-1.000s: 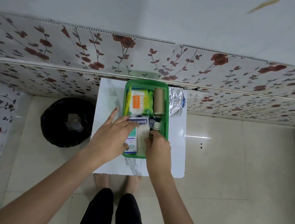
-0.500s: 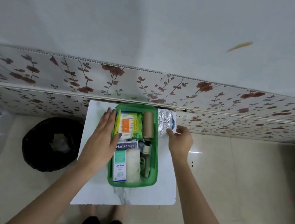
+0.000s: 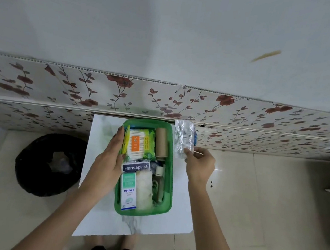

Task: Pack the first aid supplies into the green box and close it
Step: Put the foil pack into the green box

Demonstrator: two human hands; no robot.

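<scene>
The green box [image 3: 170,177] sits open on a small white table [image 3: 100,219]. Inside lie a cotton swab pack [image 3: 140,143], a brown bandage roll [image 3: 161,142], a Hansaplast box [image 3: 135,168], an Optibex carton [image 3: 128,193], white gauze [image 3: 144,191] and a small dark bottle [image 3: 159,182]. My left hand [image 3: 109,163] rests flat on the box's left rim with fingers together. My right hand [image 3: 198,161] pinches the near end of a silver blister strip [image 3: 184,138], which is lifted to the right of the box.
A black bin [image 3: 45,164] with a dark liner stands on the floor left of the table. A floral-panelled wall [image 3: 162,96] runs right behind the table. My feet show below the table's front edge.
My right hand left the box, reached to the silver strip at the table's far right and picked it up. My left hand slid from the cartons to the box's left rim.
</scene>
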